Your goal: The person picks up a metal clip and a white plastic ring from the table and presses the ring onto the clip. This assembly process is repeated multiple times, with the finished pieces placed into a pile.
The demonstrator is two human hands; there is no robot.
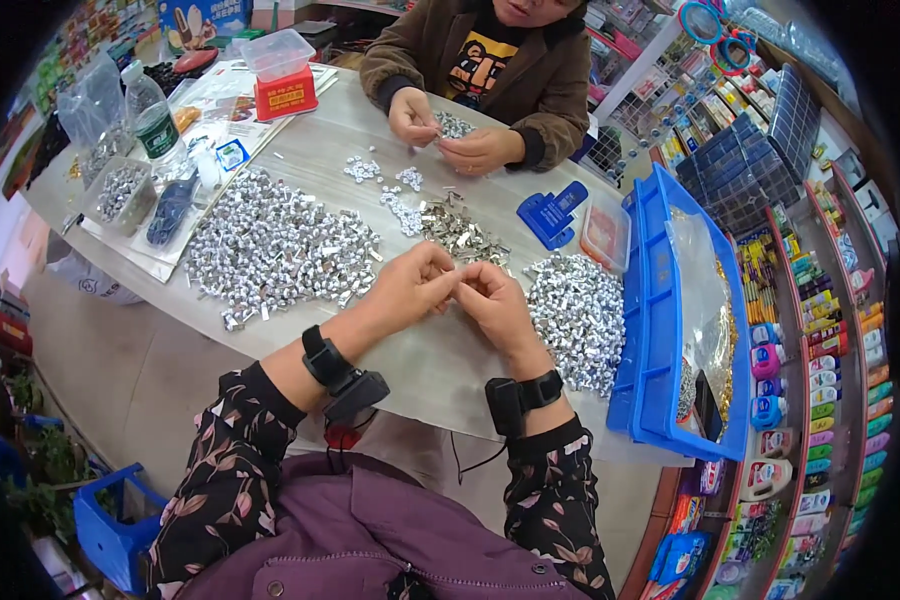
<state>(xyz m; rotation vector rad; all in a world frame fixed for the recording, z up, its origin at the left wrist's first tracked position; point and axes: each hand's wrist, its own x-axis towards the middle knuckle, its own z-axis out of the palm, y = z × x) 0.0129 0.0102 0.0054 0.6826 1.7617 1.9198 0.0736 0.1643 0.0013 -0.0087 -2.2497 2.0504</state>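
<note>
Even, bright daylight falls on my table [300,150]; shadows soft, metal bits glinting. Fisheye bends edges; corners black from twelve round.

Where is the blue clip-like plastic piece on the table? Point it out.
In the head view, the blue plastic piece lies on the table right of centre, between the other person's hands and the clear shallow tray, just left of the blue crate.

Tiny metal piece [457,277] pinched between both hands' fingers [440,280], too small to identify

Bare table [440,365] — metal-piece heaps [270,245] flank it.
</note>
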